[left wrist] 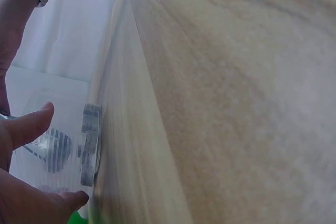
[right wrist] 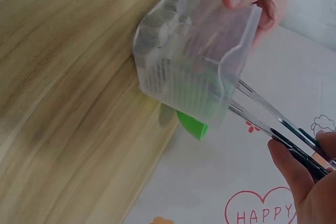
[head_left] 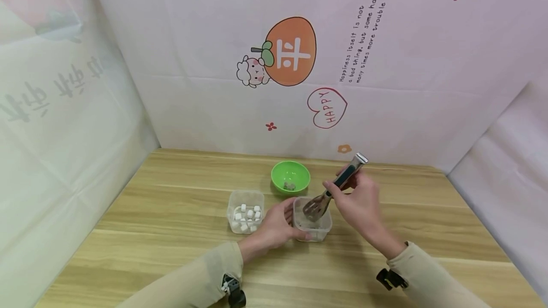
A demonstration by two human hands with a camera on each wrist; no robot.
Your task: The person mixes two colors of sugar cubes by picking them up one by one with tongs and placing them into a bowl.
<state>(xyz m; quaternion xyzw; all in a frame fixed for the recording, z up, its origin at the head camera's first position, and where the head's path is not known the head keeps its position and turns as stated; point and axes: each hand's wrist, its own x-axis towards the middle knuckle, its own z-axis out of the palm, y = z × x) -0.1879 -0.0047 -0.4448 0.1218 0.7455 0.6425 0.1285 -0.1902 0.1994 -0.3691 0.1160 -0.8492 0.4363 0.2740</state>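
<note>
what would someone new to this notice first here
Probably the bright green bowl near the back of the table, under the big orange cartoon fruit on the wall. Next, the metal tongs in the right hand, their heads inside the clear container that the left hand holds. White cubes stand out in another container to the left.

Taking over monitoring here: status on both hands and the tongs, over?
Right hand grips tongs, heads inside clear container. Left hand holds that container. Gray pieces in green bowl. Nothing visibly blocking tongs.
</note>
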